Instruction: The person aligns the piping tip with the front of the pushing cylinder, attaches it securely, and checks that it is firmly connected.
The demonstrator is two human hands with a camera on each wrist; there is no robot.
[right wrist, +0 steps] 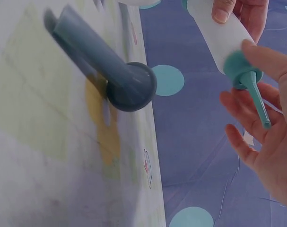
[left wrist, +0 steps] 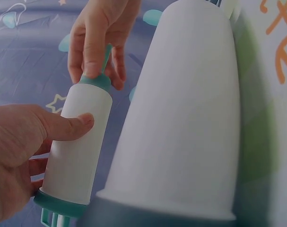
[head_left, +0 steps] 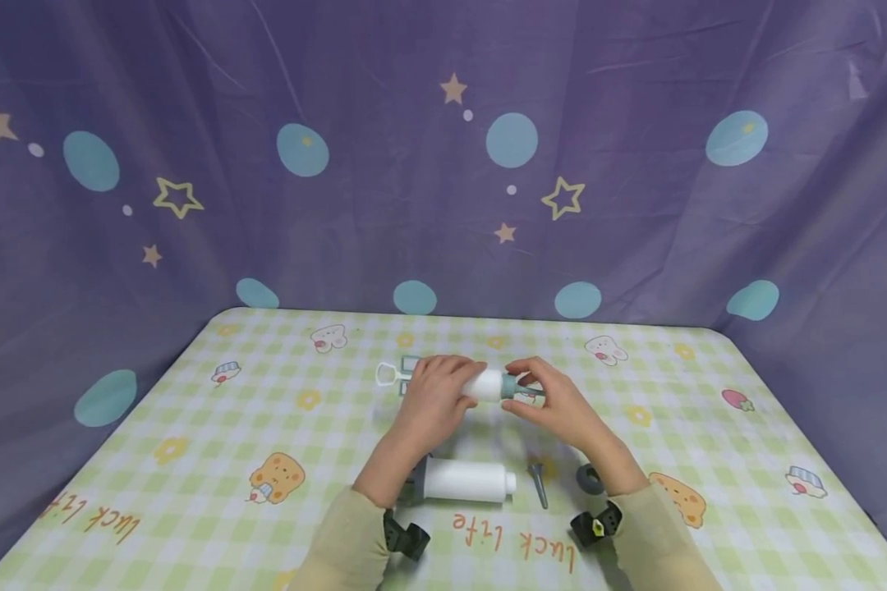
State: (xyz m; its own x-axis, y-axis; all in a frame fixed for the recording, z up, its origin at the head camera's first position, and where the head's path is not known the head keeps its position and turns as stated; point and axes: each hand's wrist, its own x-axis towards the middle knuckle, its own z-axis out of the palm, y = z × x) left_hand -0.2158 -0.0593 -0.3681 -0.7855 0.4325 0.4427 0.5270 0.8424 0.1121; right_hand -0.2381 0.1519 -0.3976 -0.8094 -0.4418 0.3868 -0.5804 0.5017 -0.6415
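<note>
A white syringe-like press is held up over the table, lying nearly level in the head view. My left hand grips its white barrel, thumb along one side in the left wrist view. At the barrel's left end are a teal flange and a white loop handle. On the other end sits a teal screw cap with a thin teal nozzle sticking out. My right hand pinches this cap between thumb and fingers.
Nearer me lies a second white barrel with a dark grey collar, partly behind my left forearm. A dark grey nozzle and a dark ring cap lie to its right. A checked cloth covers the table; a purple curtain hangs behind.
</note>
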